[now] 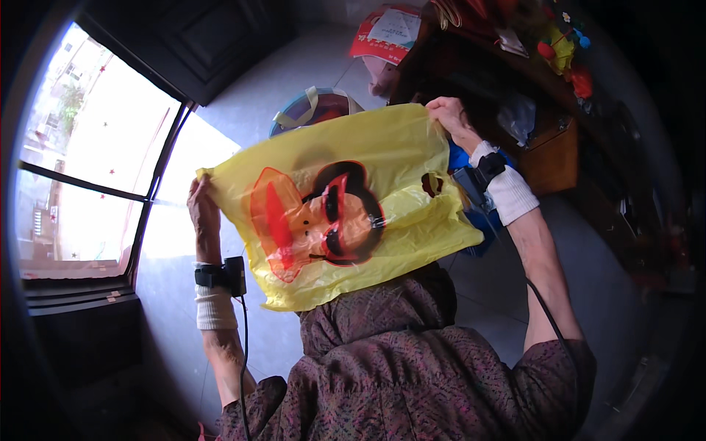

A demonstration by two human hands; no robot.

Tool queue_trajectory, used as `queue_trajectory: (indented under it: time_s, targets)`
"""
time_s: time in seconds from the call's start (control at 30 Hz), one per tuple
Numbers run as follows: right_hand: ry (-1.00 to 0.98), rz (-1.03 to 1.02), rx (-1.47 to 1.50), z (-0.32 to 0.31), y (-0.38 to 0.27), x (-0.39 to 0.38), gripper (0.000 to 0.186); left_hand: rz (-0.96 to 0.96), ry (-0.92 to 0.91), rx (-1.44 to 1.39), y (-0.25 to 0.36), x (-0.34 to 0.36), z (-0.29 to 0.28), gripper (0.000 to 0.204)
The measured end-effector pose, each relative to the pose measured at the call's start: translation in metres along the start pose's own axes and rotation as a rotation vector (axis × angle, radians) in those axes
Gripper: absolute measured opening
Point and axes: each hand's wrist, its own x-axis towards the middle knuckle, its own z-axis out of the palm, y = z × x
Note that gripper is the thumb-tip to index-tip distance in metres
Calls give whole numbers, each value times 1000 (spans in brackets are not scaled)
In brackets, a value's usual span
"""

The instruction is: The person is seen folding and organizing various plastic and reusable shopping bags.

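A yellow plastic bag (412, 220) with a red and black cartoon face is stretched out flat between my two hands, above my lap. My left hand (202, 204) is closed on its upper left corner. The fingers of my right hand (450, 117) pinch the upper right corner. On the bag's right side a torn-looking hole or handle opening shows, with wrinkled plastic around it. The bag hides part of my lap and part of the floor behind it.
Beyond the bag stands a round bin or basket (331, 103) with a pale strap. Dark wooden furniture (551, 158) holding clutter is on the right, with red printed paper (382, 45) beside it. A bright window (88, 147) fills the left. Cables run along both my arms.
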Motion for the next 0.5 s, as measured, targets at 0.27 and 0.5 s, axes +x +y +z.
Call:
queue_trajectory:
  time_s: [0.27,0.5]
  targets:
    - [-180,19,287,-24,-11,-7,23,-39,-84,0,16,-4,-26,15]
    - [-471,-207,-63,6,6,20,51,-89,-156,-81,8,-4,-16,18]
